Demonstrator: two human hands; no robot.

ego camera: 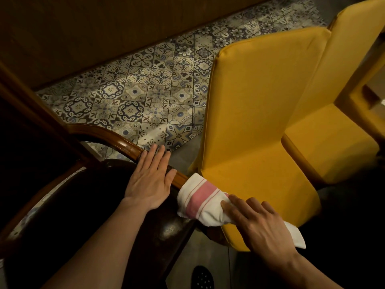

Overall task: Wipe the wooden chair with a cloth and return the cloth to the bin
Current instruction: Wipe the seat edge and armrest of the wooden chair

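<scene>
Chair (pixel 125 142) first: its curved wooden rail runs from about nine o'clock toward centre, and I judge I'm mid-wipe on it. My left hand (pixel 151 180) lies flat on the rail, fingers spread and gripping nothing — a brace. My right hand (pixel 258 224), at five o'clock, presses the cloth (pixel 200 202) onto the rail's near end, fingers curled over the fabric. Next I'd drag the cloth along the rail — the left hand must lift clear. No bin in view.
</scene>
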